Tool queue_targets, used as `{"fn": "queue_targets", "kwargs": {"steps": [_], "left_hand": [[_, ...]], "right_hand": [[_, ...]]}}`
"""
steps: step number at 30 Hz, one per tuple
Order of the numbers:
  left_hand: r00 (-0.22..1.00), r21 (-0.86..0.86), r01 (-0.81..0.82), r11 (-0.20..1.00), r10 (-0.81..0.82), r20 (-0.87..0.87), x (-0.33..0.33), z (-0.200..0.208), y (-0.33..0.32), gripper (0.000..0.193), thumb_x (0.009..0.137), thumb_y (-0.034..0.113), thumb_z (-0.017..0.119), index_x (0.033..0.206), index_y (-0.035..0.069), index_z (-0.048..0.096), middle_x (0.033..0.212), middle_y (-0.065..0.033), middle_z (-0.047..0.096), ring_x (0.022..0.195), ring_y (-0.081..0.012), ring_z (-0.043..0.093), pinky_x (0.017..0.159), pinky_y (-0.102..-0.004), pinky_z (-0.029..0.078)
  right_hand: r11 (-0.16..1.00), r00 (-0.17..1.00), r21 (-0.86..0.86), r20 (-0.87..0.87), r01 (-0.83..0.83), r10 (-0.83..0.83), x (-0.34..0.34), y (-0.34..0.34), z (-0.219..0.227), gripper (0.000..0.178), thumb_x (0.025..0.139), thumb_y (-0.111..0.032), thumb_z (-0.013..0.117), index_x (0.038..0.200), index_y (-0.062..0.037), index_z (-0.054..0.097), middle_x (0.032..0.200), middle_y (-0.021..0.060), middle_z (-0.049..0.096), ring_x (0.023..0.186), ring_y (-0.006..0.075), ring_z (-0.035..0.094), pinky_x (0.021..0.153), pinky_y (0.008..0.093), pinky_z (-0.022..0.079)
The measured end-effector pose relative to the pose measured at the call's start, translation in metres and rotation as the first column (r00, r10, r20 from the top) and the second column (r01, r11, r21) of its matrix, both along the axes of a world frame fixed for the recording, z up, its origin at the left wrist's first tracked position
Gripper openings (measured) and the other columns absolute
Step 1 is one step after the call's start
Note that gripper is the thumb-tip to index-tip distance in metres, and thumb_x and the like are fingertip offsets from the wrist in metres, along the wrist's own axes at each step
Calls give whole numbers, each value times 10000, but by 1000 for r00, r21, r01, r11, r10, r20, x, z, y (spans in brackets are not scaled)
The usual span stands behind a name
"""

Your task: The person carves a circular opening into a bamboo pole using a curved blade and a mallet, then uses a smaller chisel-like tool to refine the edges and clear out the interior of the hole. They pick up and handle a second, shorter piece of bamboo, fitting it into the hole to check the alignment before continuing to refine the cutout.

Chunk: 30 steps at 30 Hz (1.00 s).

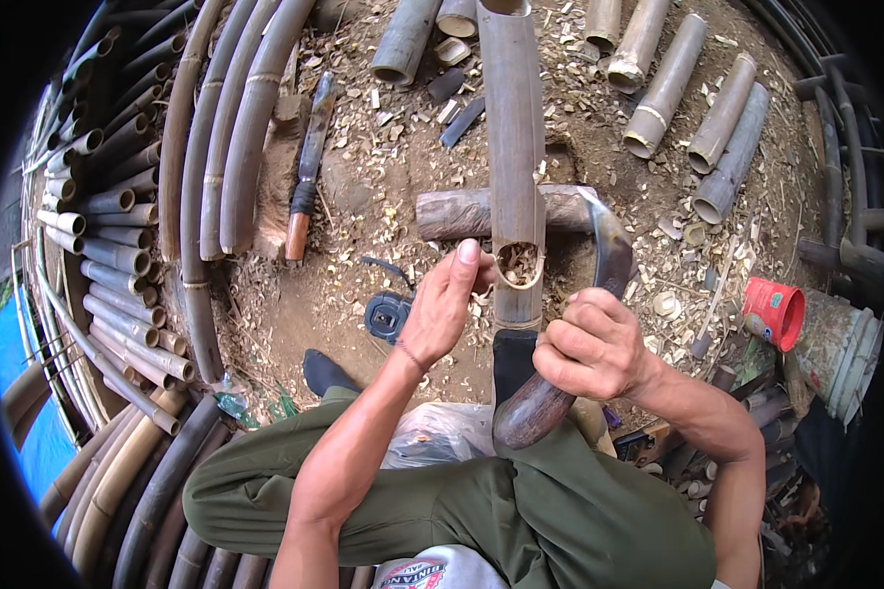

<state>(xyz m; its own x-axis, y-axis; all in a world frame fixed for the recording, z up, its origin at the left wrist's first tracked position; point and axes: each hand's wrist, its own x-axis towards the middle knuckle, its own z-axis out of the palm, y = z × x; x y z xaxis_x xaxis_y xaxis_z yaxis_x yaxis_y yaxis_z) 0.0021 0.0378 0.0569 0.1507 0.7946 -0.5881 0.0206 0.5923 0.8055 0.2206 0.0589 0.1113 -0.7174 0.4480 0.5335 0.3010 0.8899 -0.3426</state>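
A long bamboo pole [514, 128] runs from the far edge toward my lap, lying across a short log [452, 214]. Its upper face has a cut opening [521, 263] with loose shavings inside. My right hand [596, 344] is wrapped round the thick dark wooden handle [535, 412] of a curved knife. The hooked blade [611, 250] rises beyond my fist, to the right of the pole and over the log's right end. At the pole's left side, my left hand [440, 306] has its thumb and fingers extended, fingertips close against the bamboo by the opening and partly hidden.
A tape measure [387, 316] lies left of my left hand. Beyond it is a long knife [309, 167] with a wooden handle. Cut bamboo tubes [666, 88] lie at far right, and bamboo poles [250, 128] on the left. A red container [774, 312] and bucket [840, 358] stand right.
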Motion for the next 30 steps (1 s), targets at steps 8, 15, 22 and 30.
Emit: {"fn": "queue_targets", "kwargs": {"steps": [8,15,22,30], "left_hand": [[891,-74,454,888,-454,18,82,66,-3,752,829,465,725,1256,-91,453,955,-241,659,866,-312,675,757,-392,530],[600,67,745,663,-711,366,109,34,-18,740,878,609,610,1143,-74,508,833,-144,617,754,-250,610,691,-388,491],[481,-648,37,761,554,679,110,-26,-42,709,975,566,478,1478,84,344,1342,-65,525,1219,-182,529,1026,-363,437],[609,-833,-154,531,715,343,108,-7,-21,469,1024,389,483,1310,31,583,655,8,511,600,-117,480,586,-284,430]], "right_hand": [[806,719,93,401,584,-567,43,17,14,424,874,-135,580,1296,-129,546,1349,153,442,1194,317,500,1086,477,340],[-402,745,-908,187,-117,-641,58,0,19,575,932,-127,587,1437,4,346,988,85,610,775,243,646,720,393,533],[636,527,-668,726,387,442,27,51,13,394,816,-142,634,1153,42,546,776,151,672,684,281,703,578,356,548],[452,546,-812,584,370,601,18,75,-5,341,826,-119,620,1073,101,540,742,192,676,693,353,698,601,407,556]]}}
